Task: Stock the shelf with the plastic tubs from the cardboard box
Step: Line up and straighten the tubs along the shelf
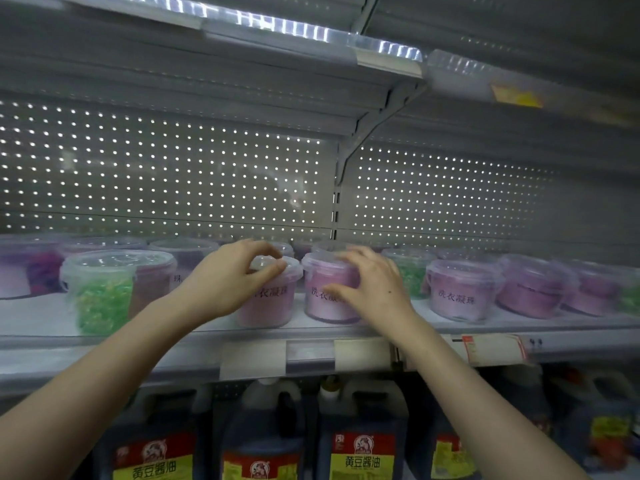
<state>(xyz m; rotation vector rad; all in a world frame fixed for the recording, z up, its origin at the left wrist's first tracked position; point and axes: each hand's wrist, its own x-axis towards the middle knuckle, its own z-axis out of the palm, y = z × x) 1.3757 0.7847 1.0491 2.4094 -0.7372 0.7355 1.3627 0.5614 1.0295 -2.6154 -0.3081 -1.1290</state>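
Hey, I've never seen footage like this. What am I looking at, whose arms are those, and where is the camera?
There is no machine here. A person is stocking a shop shelf with bare hands. The one picture comes from a camera worn on the person's head, looking forward and down, so both arms reach in from the bottom.

The left hand grips the lid of the left pink tub. The right hand curls over the right pink tub beside it. Both tubs stand on the shelf.

More tubs line the shelf, including a green tub at the left. Dark jugs with red and yellow labels stand on the level below. The cardboard box is out of view.
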